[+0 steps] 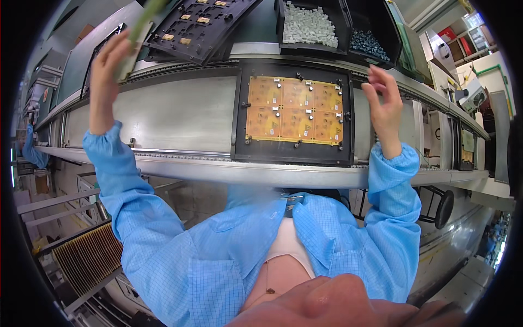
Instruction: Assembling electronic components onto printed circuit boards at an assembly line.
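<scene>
My left hand (109, 68) is raised at the left over the conveyor. It grips a thin green board (143, 24), seen nearly edge-on and smeared by motion; the thumb is hidden. On the conveyor in front of me lies a black carrier frame (238, 109) with small dark clips around its opening. Inside it sits an orange-yellow circuit board panel (297, 109), divided into several units with small white and dark parts on them. Just off the frame's right side hovers my right hand (385, 92), fingers apart and holding nothing.
Behind the conveyor stand a black bin of white connectors (309, 27) and another of dark bluish parts (369, 44). A tilted black carrier (182, 35) rests at the back left. The metal front rail (256, 170) runs between me and the carrier frame. A slotted rack (90, 253) stands lower left.
</scene>
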